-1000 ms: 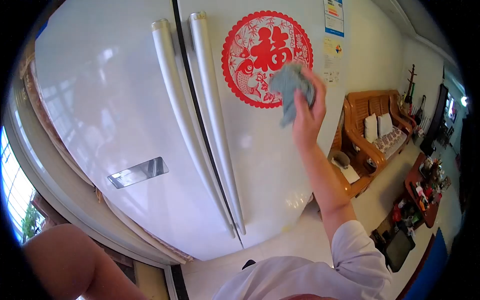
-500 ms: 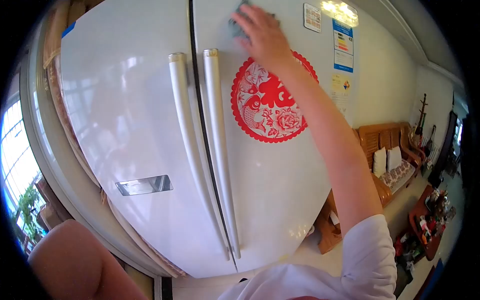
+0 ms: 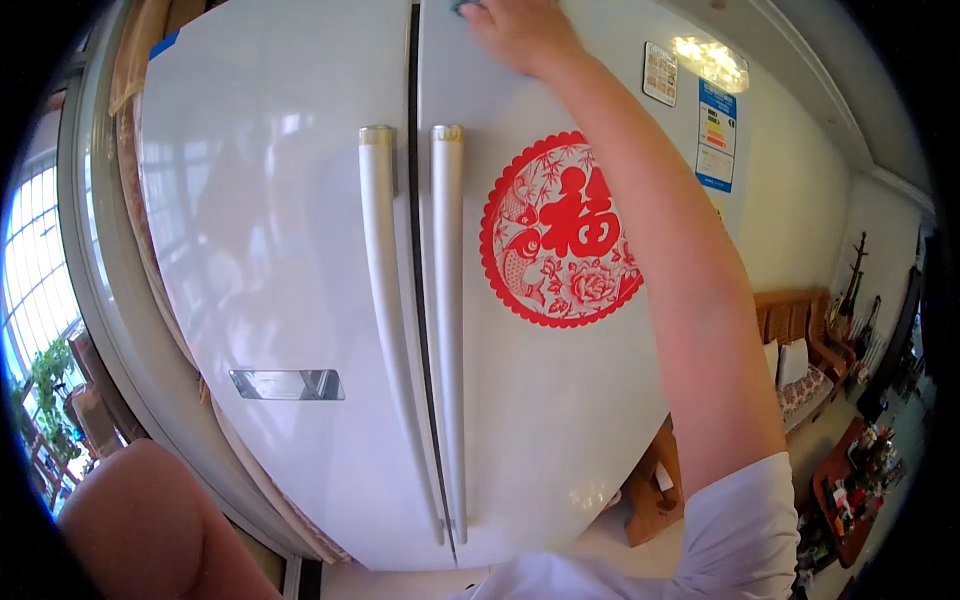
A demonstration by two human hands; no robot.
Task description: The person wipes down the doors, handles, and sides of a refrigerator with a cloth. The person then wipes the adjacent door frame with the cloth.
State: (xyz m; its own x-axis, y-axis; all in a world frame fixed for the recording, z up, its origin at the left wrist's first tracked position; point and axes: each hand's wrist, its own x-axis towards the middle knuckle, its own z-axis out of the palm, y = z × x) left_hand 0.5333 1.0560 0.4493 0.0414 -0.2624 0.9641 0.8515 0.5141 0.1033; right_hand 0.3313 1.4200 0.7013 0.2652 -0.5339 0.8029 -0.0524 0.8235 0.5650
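Note:
My right hand (image 3: 525, 32) is raised to the top of the white refrigerator's right door (image 3: 540, 400), partly cut off by the upper edge of the view. Its fingers press a dark greenish cloth (image 3: 463, 5) against the door, and only a bit of the cloth shows. Below the hand, a round red paper-cut sticker (image 3: 560, 230) is partly covered by my forearm. Two long silver handles (image 3: 376, 200) run down beside the gap between the doors. At the lower left a bent bare limb shows, but my left hand is not visible.
A window (image 3: 35, 240) and green plants (image 3: 50, 385) are at the far left. To the right stand a wooden bench (image 3: 790, 310) with cushions and a low reddish table (image 3: 850, 500) covered with small items. Labels (image 3: 715, 135) are stuck near the refrigerator's right edge.
My right hand and the cloth have moved up the door, toward the top edge of the view. The view has shifted, so the refrigerator, handles and sticker appear lower and slightly farther right.

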